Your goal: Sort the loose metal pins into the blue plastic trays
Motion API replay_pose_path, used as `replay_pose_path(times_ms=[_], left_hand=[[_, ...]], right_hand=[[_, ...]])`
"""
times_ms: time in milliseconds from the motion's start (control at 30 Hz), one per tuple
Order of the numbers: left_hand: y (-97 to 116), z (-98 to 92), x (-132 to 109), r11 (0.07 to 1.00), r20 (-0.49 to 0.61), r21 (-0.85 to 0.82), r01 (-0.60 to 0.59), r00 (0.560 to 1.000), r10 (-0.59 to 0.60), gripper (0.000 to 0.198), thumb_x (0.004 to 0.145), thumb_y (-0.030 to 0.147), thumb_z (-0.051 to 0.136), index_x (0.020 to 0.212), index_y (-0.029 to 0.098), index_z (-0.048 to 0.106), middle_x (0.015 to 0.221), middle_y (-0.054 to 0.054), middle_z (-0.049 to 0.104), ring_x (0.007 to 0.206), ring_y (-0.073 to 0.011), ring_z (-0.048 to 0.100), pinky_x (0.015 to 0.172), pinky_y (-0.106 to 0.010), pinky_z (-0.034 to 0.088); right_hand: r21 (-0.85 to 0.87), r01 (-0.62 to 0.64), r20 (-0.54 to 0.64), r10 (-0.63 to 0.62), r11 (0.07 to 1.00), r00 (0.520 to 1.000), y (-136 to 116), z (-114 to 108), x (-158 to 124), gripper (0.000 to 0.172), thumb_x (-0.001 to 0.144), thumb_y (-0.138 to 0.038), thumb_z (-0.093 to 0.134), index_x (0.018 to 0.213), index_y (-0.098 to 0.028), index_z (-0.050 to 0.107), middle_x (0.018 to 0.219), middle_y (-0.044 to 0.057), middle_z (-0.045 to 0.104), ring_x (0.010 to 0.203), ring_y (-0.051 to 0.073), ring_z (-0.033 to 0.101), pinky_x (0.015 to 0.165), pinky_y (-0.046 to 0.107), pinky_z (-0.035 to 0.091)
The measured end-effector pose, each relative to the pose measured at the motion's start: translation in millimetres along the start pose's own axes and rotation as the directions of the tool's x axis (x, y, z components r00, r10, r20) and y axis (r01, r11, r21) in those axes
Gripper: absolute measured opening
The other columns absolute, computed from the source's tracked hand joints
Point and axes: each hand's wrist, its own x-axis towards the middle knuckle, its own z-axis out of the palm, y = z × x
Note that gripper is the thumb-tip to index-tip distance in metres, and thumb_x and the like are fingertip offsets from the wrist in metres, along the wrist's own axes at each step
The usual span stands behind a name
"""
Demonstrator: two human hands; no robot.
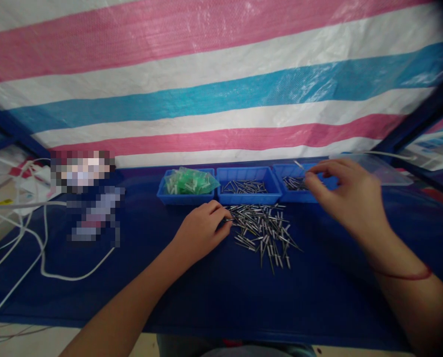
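Observation:
My right hand (346,193) is raised over the right blue bin (281,171), thumb and forefinger pinching a blind rivet (298,164) whose thin end points up and left. More rivets lie inside that bin, partly hidden behind the hand. A loose pile of blind rivets (264,230) is spread over the dark blue table (236,297). At the pile's left edge rests my left hand (206,225), its fingers curled and a rivet (228,219) showing at the fingertips. Behind the pile, the middle blue bin (249,200) holds several rivets.
A left blue bin (186,199) contains green-tinted plastic bags (193,181) of small parts. White cables (76,277) loop over the table's left side. A clear plastic lid (388,171) lies at the back right. Behind the bins hangs a striped plastic sheet (221,99).

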Motion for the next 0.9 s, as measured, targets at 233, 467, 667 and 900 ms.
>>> replay_pose_path(times_ms=[233,467,667,900], left_hand=[[-4,-2.7,-1,0.992,0.108,0.119,0.051,0.992,-0.065,0.022,0.087,0.034,0.055,0.103,0.019,0.061,0.105,-0.005,0.059,0.091,-0.0191,0.059,0.081,-0.031,0.049],[-5,0.7,-1,0.985,0.195,0.172,0.016,0.98,-0.05,0.02,0.093,0.029,0.046,0.096,0.017,0.063,0.097,-0.006,0.06,0.087,-0.0182,0.06,0.077,-0.03,0.049],[-9,-4.6,0,0.987,0.177,0.162,-0.002,0.984,-0.027,0.02,0.094,0.027,0.044,0.093,0.016,0.06,0.092,-0.005,0.059,0.082,-0.0167,0.059,0.075,-0.029,0.049],[-7,-22.9,4,1.0,0.015,-0.008,0.008,1.0,-0.007,0.02,0.096,0.028,0.04,0.094,0.017,0.056,0.095,-0.005,0.059,0.089,-0.0166,0.057,0.08,-0.029,0.046]], right_hand=[[-0.298,-0.045,-0.01,0.045,0.954,0.999,38,3,3,0.018,0.083,-0.031,0.052,0.082,-0.018,0.065,0.088,0.016,0.063,0.097,0.036,0.058,0.086,0.051,0.041],[-0.142,0.06,0.015,-0.058,0.988,0.998,3,16,-5,0.018,0.082,-0.032,0.057,0.084,-0.017,0.067,0.091,0.013,0.063,0.091,0.029,0.059,0.084,0.045,0.042],[0.188,0.161,0.162,-0.192,0.969,0.968,-40,22,-18,0.012,0.083,-0.026,0.055,0.08,-0.02,0.064,0.089,0.007,0.065,0.086,0.023,0.058,0.082,0.041,0.043],[0.49,0.062,0.382,-0.278,0.869,0.882,-62,34,-31,0.016,0.081,-0.034,0.063,0.091,-0.022,0.064,0.09,0.006,0.067,0.088,0.022,0.06,0.079,0.038,0.047]])
